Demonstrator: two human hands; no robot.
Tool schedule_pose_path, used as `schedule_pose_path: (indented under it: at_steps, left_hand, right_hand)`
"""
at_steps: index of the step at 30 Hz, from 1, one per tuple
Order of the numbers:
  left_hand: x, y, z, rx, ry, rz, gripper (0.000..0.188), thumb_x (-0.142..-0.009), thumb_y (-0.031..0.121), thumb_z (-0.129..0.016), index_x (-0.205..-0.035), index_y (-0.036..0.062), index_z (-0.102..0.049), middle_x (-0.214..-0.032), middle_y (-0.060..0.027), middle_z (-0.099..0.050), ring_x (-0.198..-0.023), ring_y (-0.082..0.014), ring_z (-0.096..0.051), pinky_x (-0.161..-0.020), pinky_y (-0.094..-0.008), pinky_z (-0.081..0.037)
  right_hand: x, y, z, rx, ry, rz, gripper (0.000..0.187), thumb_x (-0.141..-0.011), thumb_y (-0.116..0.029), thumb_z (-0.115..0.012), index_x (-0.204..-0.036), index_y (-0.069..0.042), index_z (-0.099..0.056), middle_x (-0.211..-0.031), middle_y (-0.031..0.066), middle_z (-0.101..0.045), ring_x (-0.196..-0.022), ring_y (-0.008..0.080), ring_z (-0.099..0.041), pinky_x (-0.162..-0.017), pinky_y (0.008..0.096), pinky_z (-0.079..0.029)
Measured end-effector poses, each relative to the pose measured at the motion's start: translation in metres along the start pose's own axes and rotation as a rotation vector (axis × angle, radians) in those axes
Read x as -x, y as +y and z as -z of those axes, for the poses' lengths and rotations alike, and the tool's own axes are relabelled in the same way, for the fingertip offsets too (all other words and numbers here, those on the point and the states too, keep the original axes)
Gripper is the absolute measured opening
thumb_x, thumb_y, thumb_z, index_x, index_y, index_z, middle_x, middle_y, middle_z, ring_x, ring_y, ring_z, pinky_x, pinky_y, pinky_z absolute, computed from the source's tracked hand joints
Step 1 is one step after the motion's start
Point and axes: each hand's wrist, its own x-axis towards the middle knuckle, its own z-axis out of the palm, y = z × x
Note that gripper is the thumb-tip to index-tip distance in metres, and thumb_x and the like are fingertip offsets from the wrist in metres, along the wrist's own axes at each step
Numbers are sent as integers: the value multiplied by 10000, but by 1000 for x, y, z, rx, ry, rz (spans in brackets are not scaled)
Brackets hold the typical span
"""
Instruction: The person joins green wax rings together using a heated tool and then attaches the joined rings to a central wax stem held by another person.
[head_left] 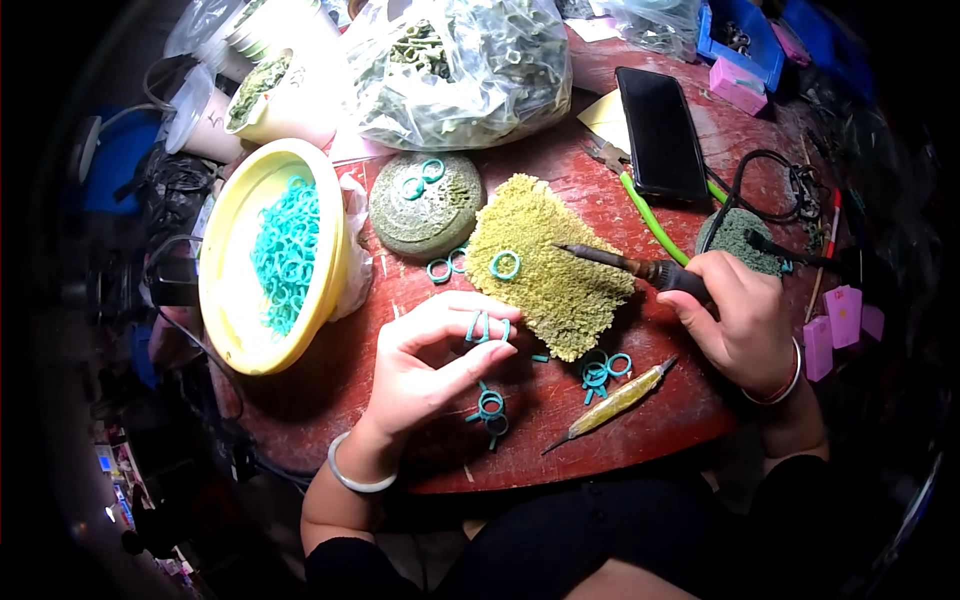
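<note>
We pinch a teal ring in our left hand, fingers closed, steadying it; our right hand fist-grips the soldering iron, tip resting over the green sponge.

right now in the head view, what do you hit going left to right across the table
yellow bowl of teal rings → left hand pinching a teal ring → green sponge pad → soldering iron → right hand → pink blocks

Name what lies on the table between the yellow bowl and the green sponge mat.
In the head view, between the yellow bowl and the green sponge mat lies a round grey-green pad with two teal rings on it, plus two more rings below it.
</note>
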Motion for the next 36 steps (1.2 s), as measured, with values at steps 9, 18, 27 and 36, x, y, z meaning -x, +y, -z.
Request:
schedule_pose_path:
  at_steps: [9, 18, 27, 36]
  left_hand:
    - [-1, -4, 0, -30, -8, -32, 203, -820, -108, -784, -1000, -15, -776, -1149, -132, -685, -1026, -182, -689, -891, -306, -585]
    - [1, -5, -5, 94, 9, 95, 215, -819, -83, -805, -1013, 6, -783, -1093, -93, -688, -1021, -159, -677, -866, -277, -575]
    - [1, -5, -4, 50, -12, 103, 212, -818, -61, -818, -1014, 16, -785, -1092, -91, -696, -1008, -151, -676, -851, -268, -570]
    - [2, -6, -4, 62, -12, 101, 215, -820, -53, -821, -1020, 20, -785, -1089, -91, -701, -995, -142, -678, -829, -256, -567]
  right_hand:
    - [1, -2, -2, -81, 0, 79, 296, -862, -228, -824, -906, -17, -621, -760, 113, -599, -612, 285, -637, -534, 367, -494]
    - [6, -5, -16, -145, -99, 251, 359, -830, -242, -839, -960, 11, -619, -825, 104, -617, -661, 254, -659, -555, 339, -520]
    - [7, -6, -18, -133, -121, 251, 370, -831, -236, -836, -978, 29, -623, -857, 112, -631, -684, 250, -671, -564, 332, -528]
    - [6, -8, -18, -130, -120, 248, 363, -833, -236, -833, -970, 30, -627, -859, 108, -635, -680, 251, -673, -564, 330, -535]
